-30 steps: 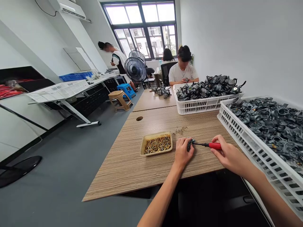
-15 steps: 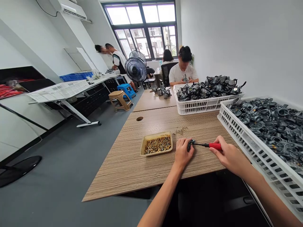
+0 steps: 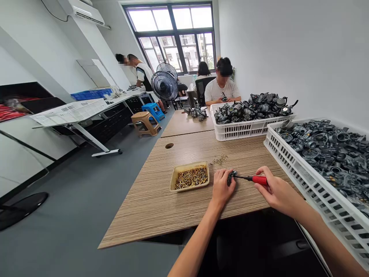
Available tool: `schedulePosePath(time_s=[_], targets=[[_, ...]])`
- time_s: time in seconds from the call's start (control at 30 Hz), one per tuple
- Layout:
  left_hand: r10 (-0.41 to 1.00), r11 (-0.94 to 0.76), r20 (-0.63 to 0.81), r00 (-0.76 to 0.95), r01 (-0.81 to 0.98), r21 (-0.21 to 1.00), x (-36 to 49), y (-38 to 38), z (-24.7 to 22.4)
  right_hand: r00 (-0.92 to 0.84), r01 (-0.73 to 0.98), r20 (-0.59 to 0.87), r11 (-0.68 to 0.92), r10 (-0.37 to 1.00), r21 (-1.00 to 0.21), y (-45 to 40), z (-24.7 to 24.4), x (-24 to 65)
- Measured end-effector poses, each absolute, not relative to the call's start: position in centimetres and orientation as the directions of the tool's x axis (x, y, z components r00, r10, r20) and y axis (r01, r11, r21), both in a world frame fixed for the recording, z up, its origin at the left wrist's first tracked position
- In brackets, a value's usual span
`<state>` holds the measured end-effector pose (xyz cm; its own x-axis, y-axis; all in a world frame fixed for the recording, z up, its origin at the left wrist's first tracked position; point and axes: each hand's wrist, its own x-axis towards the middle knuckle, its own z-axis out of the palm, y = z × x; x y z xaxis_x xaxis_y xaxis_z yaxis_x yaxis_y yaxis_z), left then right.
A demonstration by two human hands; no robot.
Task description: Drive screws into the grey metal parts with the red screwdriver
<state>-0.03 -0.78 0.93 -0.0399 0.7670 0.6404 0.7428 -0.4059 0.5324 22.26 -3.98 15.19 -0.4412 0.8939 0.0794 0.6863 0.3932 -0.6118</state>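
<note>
My left hand is closed around a small dark grey metal part, probably a carburetor body, and holds it down on the wooden table. Much of that part is hidden under my fingers. With my right hand I grip the red handle of a screwdriver. Its dark shaft lies nearly level, and the tip meets the right side of the part. To the left of my left hand sits a cream tray full of small brass jets. A loose pile of brass jets lies just beyond my left hand.
A white crate heaped with grey metal parts stands along my right. Behind the table's middle is another white crate with carburetors. More carburetors lie at the far end, near a seated person. A fan stands farther back.
The fingers of my right hand have shifted slightly on the screwdriver handle. My left hand and the part stay in place. The whole view has moved a little.
</note>
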Motion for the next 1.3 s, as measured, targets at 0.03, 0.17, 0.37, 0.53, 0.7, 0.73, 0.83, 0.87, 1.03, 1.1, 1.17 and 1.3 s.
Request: schedulePosePath(time_s=[0.03,0.17,0.37,0.53,0.7,0.73,0.83,0.87,1.03,1.1,1.17,1.3], targets=[[0.767,-0.406,0.641,-0.042,0.741,0.534,-0.03,-0.77,0.93,-0.444,0.686,0.077,0.395,0.893,-0.611,-3.96,15.12,22.28],[0.766,-0.405,0.641,-0.046,0.74,0.537,-0.02,-0.73,0.9,-0.427,0.705,0.062,0.375,0.902,-0.601,-3.76,14.82,22.26],[0.77,-0.397,0.636,-0.053,0.74,0.543,0.02,-0.71,0.84,-0.369,0.738,0.074,0.341,0.927,-0.582,-3.66,14.53,22.05],[0.767,-0.401,0.639,-0.052,0.739,0.541,-0.01,-0.73,0.9,-0.35,0.758,0.061,0.32,0.935,-0.568,-3.64,14.65,21.95],[0.767,-0.398,0.64,-0.05,0.745,0.536,-0.03,-0.73,0.88,-0.336,0.788,0.054,0.312,0.94,-0.53,-3.6,14.69,21.94],[0.768,-0.395,0.638,-0.05,0.747,0.534,-0.03,-0.73,0.86,-0.334,0.795,0.058,0.315,0.941,-0.519,-3.59,14.68,21.95],[0.77,-0.39,0.636,-0.052,0.751,0.533,0.01,-0.69,0.76,-0.334,0.81,0.087,0.334,0.938,-0.483,-3.54,14.62,21.97],[0.77,-0.389,0.636,-0.054,0.75,0.534,0.02,-0.68,0.74,-0.334,0.812,0.102,0.341,0.937,-0.474,-3.52,14.59,21.98],[0.77,-0.391,0.636,-0.056,0.747,0.538,0.03,-0.69,0.74,-0.329,0.801,0.106,0.337,0.938,-0.494,-3.51,14.51,22.04],[0.769,-0.393,0.637,-0.056,0.745,0.54,0.02,-0.72,0.81,-0.348,0.782,0.081,0.337,0.934,-0.524,-3.58,14.51,22.11],[0.77,-0.392,0.636,-0.056,0.744,0.541,0.01,-0.74,0.87,-0.389,0.749,0.079,0.365,0.918,-0.553,-3.68,14.51,22.2],[0.765,-0.393,0.642,-0.059,0.747,0.537,0.01,-0.75,0.95,-0.461,0.693,0.086,0.42,0.883,-0.586,-3.76,14.43,22.38]])
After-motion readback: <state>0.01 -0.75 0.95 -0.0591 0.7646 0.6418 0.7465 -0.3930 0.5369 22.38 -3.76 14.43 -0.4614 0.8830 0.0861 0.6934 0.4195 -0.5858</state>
